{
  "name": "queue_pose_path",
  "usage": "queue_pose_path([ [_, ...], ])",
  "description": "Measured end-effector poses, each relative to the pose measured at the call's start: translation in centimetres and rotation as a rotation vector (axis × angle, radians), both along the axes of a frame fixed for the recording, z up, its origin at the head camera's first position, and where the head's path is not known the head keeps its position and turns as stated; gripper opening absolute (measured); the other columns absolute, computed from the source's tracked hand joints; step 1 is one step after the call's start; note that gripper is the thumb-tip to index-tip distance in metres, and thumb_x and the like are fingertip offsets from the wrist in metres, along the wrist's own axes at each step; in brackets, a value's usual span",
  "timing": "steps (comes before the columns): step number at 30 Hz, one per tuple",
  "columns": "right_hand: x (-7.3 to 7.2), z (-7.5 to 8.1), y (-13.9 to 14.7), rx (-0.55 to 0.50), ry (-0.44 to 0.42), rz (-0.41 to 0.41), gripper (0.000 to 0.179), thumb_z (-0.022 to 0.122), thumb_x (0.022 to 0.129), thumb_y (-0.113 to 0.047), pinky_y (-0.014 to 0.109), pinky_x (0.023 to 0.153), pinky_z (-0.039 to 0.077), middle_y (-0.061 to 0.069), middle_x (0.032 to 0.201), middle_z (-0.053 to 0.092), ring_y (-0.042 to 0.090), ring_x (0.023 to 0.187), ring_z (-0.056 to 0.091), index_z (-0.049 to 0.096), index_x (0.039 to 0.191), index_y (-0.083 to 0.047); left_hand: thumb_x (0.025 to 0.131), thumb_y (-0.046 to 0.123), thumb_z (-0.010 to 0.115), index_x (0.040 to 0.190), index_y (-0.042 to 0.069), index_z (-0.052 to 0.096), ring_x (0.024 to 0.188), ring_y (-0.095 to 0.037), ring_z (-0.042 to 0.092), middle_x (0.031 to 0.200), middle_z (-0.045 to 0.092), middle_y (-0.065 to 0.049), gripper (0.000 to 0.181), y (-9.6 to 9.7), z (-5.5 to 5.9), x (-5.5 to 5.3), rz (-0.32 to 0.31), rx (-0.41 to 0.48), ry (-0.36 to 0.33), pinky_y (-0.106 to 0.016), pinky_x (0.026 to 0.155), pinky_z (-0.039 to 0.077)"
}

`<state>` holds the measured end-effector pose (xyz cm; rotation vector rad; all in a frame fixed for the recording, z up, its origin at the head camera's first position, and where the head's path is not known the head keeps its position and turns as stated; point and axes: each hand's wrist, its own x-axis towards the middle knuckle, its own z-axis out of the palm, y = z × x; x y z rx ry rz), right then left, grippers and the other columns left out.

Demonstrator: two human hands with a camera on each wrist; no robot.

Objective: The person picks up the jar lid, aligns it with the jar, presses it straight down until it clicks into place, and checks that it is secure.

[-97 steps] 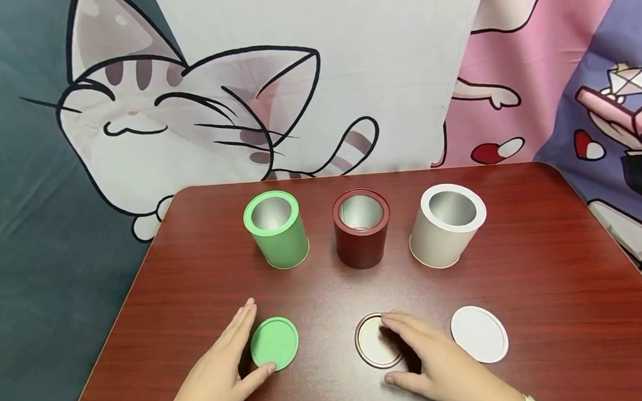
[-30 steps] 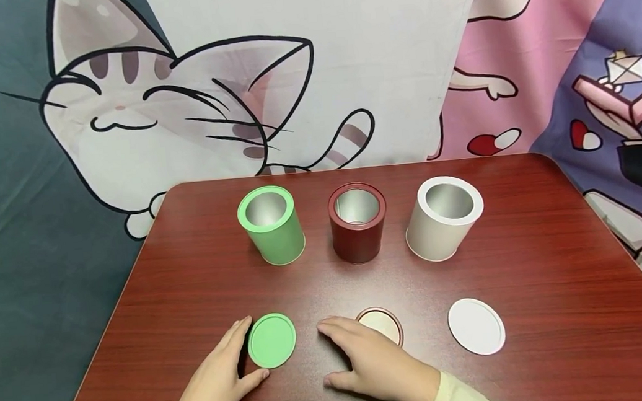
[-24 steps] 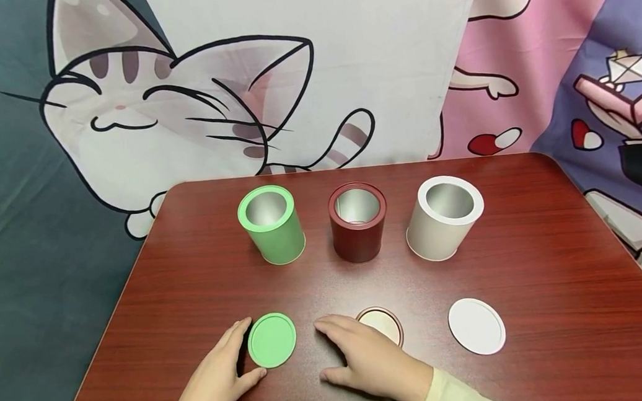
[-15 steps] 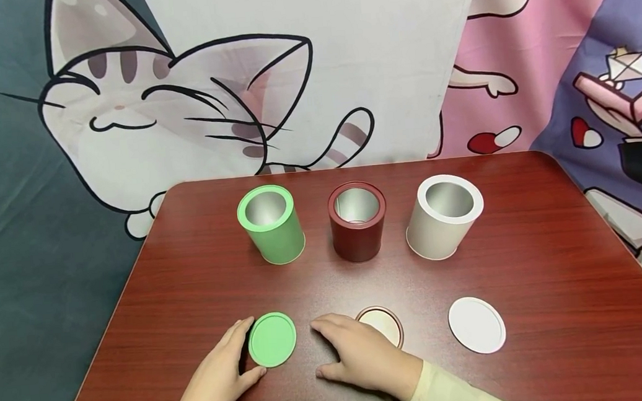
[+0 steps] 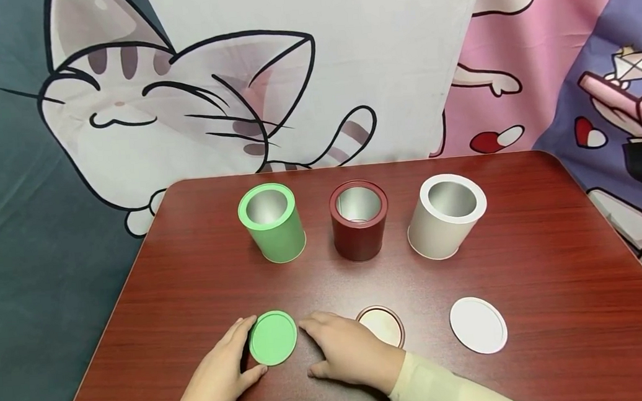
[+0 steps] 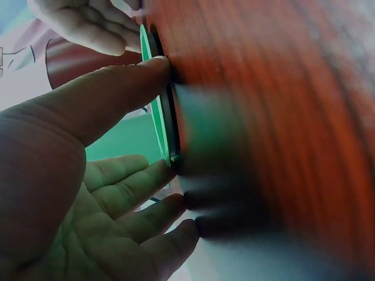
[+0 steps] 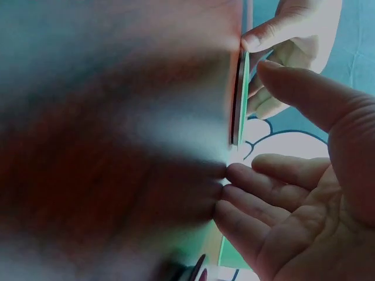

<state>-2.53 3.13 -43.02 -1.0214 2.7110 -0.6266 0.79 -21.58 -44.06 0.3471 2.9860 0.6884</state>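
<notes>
A flat, round green lid [image 5: 273,338] lies on the dark red wood-grain table [image 5: 155,311], between the person's 2 hands and much nearer the left. The left hand [image 5: 220,363] has its thumb and fingers spread about the lid's left side: fingertips at the far left rim, thumb at the near left rim. At least the thumb seems to touch. The right hand [image 5: 349,349] also has thumb and fingers apart, and its grip faces the lid's right side; the leading fingertips are just beside the rim, the thumb further off. Being round, the lid has no long axis, so what counts is how evenly the 2 grips face each other across it. In the left wrist view it shows edge-on with a dark band beneath; I cannot tell whether it is raised at all.

Bare table runs from the lid back to an upright green cylindrical can [image 5: 279,240], with a dark red cylindrical can [image 5: 359,241] and a white cylindrical can [image 5: 438,236] in the same row. Room on the right is tighter: the right hand partly hides a cream disc with a brown rim [image 5: 382,326]. A flat round white lid [image 5: 478,325] lies well apart.
</notes>
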Motion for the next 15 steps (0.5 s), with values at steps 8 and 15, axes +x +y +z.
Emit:
queue_pose_path([
  [8, -0.5, -0.1, -0.6, -0.001, 0.003, 0.015, 0.075, 0.088, 0.073, -0.032, 0.030, 0.098, 0.051, -0.006, 0.129, 0.062, 0.010, 0.121, 0.059, 0.057, 0.139, -0.014, 0.071, 0.018, 0.091, 0.140, 0.005, 0.055, 0.134, -0.034, 0.052, 0.139, 0.058, -0.010, 0.079, 0.0, 0.1, 0.0, -0.006, -0.001, -0.002, -0.053, 0.099, 0.049],
  [15, -0.5, -0.1, -1.2, 0.063, 0.090, 0.001, 0.065, 0.088, 0.074, -0.034, 0.032, 0.087, 0.056, -0.007, 0.124, 0.064, 0.010, 0.115, 0.062, 0.062, 0.131, -0.015, 0.071, 0.018, 0.091, 0.138, 0.005, 0.056, 0.132, -0.034, 0.053, 0.138, 0.060, -0.010, 0.076, 0.1, -0.1, -0.1, -0.007, -0.012, 0.018, -0.053, 0.097, 0.050],
])
